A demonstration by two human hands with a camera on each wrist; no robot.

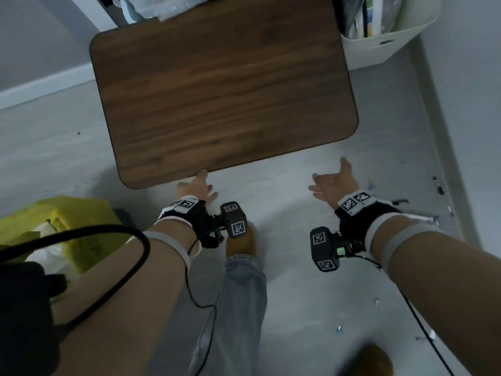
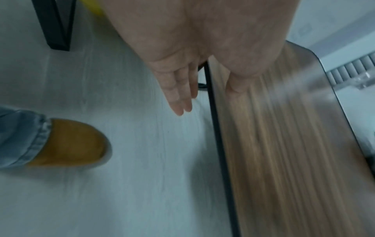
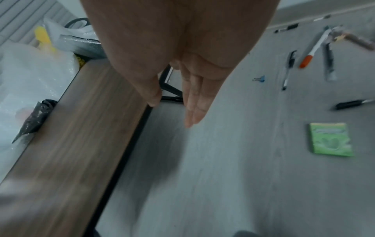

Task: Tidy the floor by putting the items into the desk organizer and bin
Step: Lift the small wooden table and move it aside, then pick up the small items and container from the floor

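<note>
Scattered items awaiting collection: pens (image 3: pixel 289 70), a green packet (image 3: pixel 331 139) and a small clip (image 3: pixel 259 79) lie on the floor (image 3: pixel 223 176), right of the wooden tabletop (image 1: pixel 217 96). Left hand (image 1: pixel 195 187) at the tabletop's near edge and right hand (image 1: pixel 334 183) over the floor both show a slack, empty grip. Judged step: approach, nothing picked. The next move calls for reaching right and down; no organizer is in view.
</note>
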